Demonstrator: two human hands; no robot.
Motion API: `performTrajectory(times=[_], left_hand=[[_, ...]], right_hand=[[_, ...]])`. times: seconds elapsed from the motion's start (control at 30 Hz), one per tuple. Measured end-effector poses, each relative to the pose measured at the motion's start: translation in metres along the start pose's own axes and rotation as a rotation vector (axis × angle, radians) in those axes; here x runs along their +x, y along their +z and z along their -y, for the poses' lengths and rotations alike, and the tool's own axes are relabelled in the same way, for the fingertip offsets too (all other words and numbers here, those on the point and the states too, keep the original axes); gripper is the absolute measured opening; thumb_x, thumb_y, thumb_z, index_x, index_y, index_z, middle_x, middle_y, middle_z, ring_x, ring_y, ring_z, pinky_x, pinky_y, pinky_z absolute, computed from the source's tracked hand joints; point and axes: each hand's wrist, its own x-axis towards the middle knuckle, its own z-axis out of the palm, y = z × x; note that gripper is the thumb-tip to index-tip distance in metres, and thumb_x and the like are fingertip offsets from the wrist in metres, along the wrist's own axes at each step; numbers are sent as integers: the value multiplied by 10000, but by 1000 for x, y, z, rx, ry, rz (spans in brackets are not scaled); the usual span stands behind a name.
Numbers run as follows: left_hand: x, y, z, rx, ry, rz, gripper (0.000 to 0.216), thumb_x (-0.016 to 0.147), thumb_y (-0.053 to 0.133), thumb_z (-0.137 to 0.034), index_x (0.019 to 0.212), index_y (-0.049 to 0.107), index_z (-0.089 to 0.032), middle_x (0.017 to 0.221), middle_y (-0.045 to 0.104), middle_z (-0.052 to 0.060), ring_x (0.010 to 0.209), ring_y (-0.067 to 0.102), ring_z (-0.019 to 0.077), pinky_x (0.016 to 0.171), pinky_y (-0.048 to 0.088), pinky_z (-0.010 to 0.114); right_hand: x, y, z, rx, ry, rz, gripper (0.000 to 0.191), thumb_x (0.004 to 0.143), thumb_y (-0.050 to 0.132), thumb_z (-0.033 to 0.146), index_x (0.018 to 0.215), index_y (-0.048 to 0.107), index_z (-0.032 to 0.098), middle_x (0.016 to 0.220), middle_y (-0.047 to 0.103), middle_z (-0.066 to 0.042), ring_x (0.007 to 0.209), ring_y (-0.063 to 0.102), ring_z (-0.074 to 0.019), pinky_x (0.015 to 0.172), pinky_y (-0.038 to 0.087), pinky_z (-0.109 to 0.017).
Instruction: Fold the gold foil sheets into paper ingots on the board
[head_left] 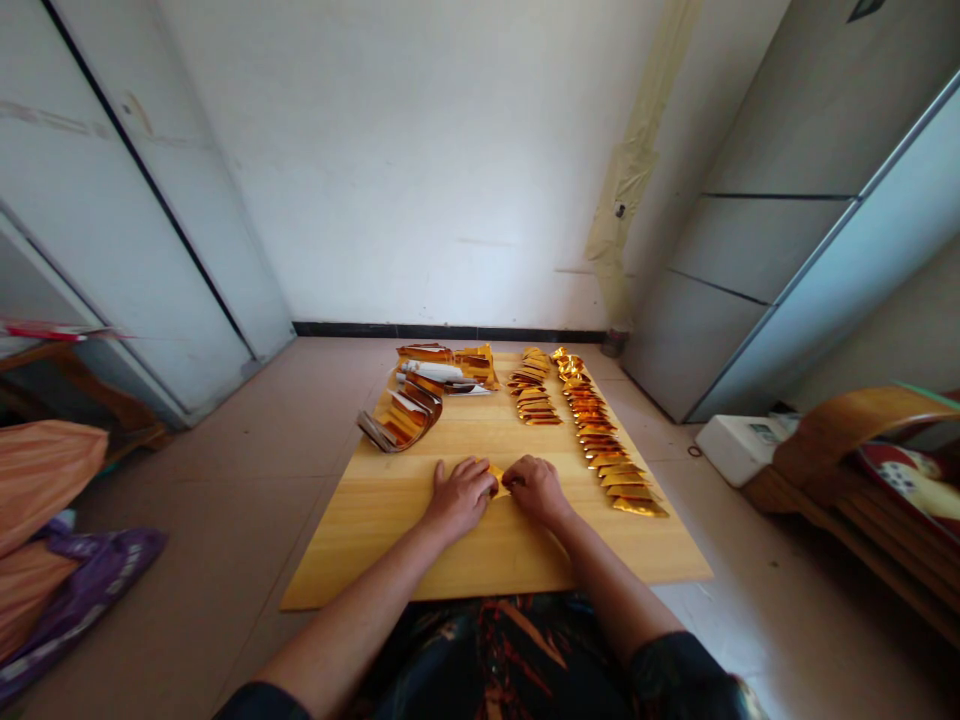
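Observation:
A small piece of gold foil paper [498, 482] lies on the wooden board [420, 560], between my two hands. My left hand [459, 497] rests on the board, its thumb spread away and its fingertips curled onto the paper's left side. My right hand [537, 488] is closed, with thumb and fingers pinching the paper's right side. The paper looks partly folded, but the fingers cover much of it. Beyond my hands stand a curved stack of gold foil sheets [407, 418] and a short row of folded gold pieces [538, 405].
A long row of folded gold pieces [609, 455] runs along the board's right edge. A white rolled packet [433, 371] lies among foil sheets at the back left. Beyond are a white wall [420, 180], a grey refrigerator [720, 240], and wooden furniture [847, 450] on the right.

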Motion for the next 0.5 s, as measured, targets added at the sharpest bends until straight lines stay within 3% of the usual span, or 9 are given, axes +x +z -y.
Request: performTrajectory(times=[0.17, 0.3, 0.4, 0.5], left_hand=[[7, -9, 11, 75, 130, 1, 233, 862, 458, -159, 930, 626, -307, 1348, 514, 1, 1310, 365, 234, 1048, 121, 664], [11, -18, 18, 146, 239, -62, 239, 862, 475, -150, 885, 653, -308, 1347, 506, -7, 1307, 351, 245, 1060, 116, 640], [9, -21, 17, 175, 299, -72, 190, 880, 490, -214, 870, 669, -277, 1194, 587, 32, 1195, 438, 236, 1044, 256, 535], [2, -20, 15, 193, 325, -32, 214, 902, 450, -220, 899, 665, -230, 969, 624, 60, 997, 517, 205, 889, 413, 380]], right_hand=[[-12, 3, -5, 8, -213, -45, 241, 812, 535, 87, 855, 710, 247, 1065, 645, -31, 971, 533, -168, 864, 358, -287], [-18, 4, 3, 9, -271, -12, 243, 822, 536, 89, 888, 706, 249, 1011, 652, -28, 969, 521, -168, 870, 356, -293], [-20, 3, 12, -7, -290, 23, 236, 837, 535, 123, 940, 702, 254, 979, 648, -32, 959, 512, -171, 867, 351, -296], [-21, 1, 20, -37, -303, 57, 230, 857, 530, 159, 968, 701, 265, 967, 645, -36, 954, 509, -176, 868, 345, -303]])
